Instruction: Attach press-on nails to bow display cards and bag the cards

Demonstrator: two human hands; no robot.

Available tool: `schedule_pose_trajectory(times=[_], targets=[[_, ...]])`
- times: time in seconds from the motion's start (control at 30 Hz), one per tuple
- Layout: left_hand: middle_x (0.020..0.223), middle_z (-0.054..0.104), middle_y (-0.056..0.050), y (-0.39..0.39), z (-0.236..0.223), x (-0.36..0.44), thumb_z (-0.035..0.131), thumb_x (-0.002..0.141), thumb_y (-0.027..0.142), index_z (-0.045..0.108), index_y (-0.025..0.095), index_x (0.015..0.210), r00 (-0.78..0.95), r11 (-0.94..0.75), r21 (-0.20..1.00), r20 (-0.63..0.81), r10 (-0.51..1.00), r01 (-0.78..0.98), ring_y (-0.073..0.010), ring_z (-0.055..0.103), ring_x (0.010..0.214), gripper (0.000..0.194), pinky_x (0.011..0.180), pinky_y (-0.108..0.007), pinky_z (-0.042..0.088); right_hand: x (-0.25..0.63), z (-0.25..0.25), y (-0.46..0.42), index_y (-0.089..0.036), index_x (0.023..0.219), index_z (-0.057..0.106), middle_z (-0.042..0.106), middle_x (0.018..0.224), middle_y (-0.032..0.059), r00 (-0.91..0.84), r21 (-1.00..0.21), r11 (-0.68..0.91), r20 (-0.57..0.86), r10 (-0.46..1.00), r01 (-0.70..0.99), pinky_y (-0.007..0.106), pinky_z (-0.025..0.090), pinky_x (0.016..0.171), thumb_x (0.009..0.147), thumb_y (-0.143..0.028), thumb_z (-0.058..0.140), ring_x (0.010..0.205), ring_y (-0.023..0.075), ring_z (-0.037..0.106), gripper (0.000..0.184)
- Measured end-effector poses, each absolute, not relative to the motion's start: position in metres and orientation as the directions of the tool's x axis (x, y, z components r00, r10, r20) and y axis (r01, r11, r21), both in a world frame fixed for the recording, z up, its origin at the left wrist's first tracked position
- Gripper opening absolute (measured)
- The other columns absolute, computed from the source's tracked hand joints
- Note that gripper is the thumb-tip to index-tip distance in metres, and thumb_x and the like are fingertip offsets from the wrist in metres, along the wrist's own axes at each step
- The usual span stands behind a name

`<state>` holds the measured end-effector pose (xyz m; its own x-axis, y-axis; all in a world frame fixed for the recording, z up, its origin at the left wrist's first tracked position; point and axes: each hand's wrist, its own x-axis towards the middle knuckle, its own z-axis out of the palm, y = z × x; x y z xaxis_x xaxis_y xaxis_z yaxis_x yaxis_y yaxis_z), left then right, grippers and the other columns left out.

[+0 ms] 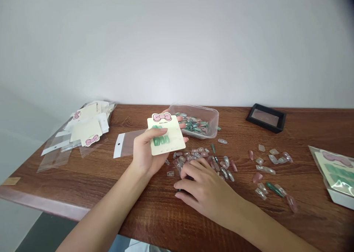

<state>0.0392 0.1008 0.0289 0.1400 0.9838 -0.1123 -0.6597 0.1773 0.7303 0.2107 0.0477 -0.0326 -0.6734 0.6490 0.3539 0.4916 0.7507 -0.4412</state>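
Just above the right hand, left hand (pixel 145 152) grips a bow-topped card (pixel 166 134) bearing green press-on nails (pixel 160 136). Right hand (pixel 206 185) curls over loose nails (pixel 218 163) on the wooden table (pixel 83 178), a dark thing (pixel 179 188) under its fingers, grip unclear.

Cards and bags (pixel 85 125) are piled at the back left corner of the table (pixel 138 115), a tub (pixel 195 121) of press-on nails is kept back center, a case (pixel 266 118) is left back right, loose nails (pixel 265 170) are scattered in front, and a bagged card (pixel 333 174) is parked on the right edge.

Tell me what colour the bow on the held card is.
The bow is pink, best in the head view.
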Motion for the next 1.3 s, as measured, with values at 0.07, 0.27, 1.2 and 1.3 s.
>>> schedule_pose_trajectory(times=[0.07, 0.27, 1.2, 1.3], targets=[[0.126, 0.071, -0.013, 0.101, 0.029, 0.039, 0.057, 0.081, 0.007, 0.043, 0.022, 0.15, 0.154, 0.179, 0.706, -0.1, 0.983, -0.685, -0.0315, 0.071, 0.111, 0.072, 0.08, -0.044, 0.062, 0.21, -0.032, 0.047, -0.019, 0.085, 0.069, 0.058, 0.086, -0.0009, -0.686, -0.405, 0.784, 0.391, 0.613, 0.47, 0.033, 0.034, 0.08, 0.091, -0.024, 0.073, 0.08, 0.0165, 0.049, 0.008], [0.113, 0.075, -0.016, 0.103, 0.032, 0.04, 0.055, 0.089, 0.022, 0.055, 0.015, 0.137, 0.169, 0.204, 0.65, -0.118, 0.979, -0.732, -0.0287, 0.073, 0.097, 0.049, 0.073, -0.043, 0.063, 0.209, -0.028, 0.044, -0.017, 0.076, 0.064, 0.054, 0.074, 0.0005, -0.776, -0.165, 0.903, 0.464, 0.427, 0.397, 0.035, 0.033, 0.076, 0.098, -0.008, 0.051, 0.07, 0.0175, 0.041, 0.027], [0.112, 0.075, -0.013, 0.094, 0.023, 0.05, 0.048, 0.098, 0.052, 0.052, 0.019, 0.139, 0.442, 0.357, 0.68, -0.054, 0.895, -0.64, -0.03, 0.075, 0.096, 0.052, 0.083, -0.045, 0.06, 0.236, 0.01, 0.055, -0.017, 0.103, 0.072, 0.065, 0.083, 0.0031, -0.397, -0.489, 0.803, 0.7, 0.594, 0.341, 0.024, 0.051, 0.061, 0.09, -0.01, 0.068, 0.068, 0.0115, 0.062, 0.015], [0.118, 0.073, -0.015, 0.088, 0.019, 0.056, 0.044, 0.101, 0.051, 0.052, 0.019, 0.139, 0.502, 0.406, 0.686, -0.068, 0.862, -0.604, -0.0311, 0.073, 0.103, 0.051, 0.088, -0.046, 0.057, 0.24, 0.013, 0.059, -0.018, 0.101, 0.073, 0.067, 0.084, 0.0037, -0.286, -0.471, 0.765, 0.734, 0.616, 0.44, 0.024, 0.054, 0.062, 0.088, -0.007, 0.069, 0.071, 0.0125, 0.065, 0.016]])
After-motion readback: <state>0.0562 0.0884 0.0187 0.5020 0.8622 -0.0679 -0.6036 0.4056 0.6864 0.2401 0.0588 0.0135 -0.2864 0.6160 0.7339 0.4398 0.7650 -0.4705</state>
